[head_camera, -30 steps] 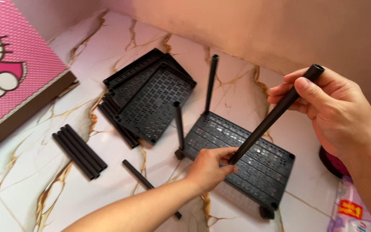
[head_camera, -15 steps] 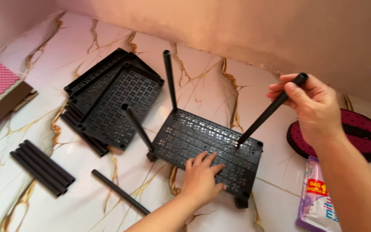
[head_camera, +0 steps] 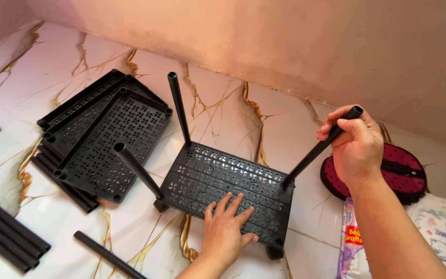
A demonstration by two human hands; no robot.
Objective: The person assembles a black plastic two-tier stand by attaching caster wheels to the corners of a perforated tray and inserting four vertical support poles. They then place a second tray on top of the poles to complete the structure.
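A black perforated plastic shelf panel (head_camera: 233,173) lies flat on the marble floor. Two black tubes (head_camera: 177,106) stand in its left corner sockets. My left hand (head_camera: 227,227) presses flat on the panel's near side, fingers spread. My right hand (head_camera: 354,142) grips the top of a third black tube (head_camera: 305,163), which leans with its lower end at the panel's far right corner socket.
A stack of more black shelf panels (head_camera: 107,132) lies to the left. Several loose black tubes (head_camera: 6,232) lie at the lower left, one single tube (head_camera: 107,254) nearer me. A dark red round bag (head_camera: 406,168) and a printed plastic packet (head_camera: 354,243) sit right, by the wall.
The view has shifted right. My right hand has carried the tube's lower end from mid-panel to the far right corner socket. My left hand went from the panel's edge to lying flat on it.
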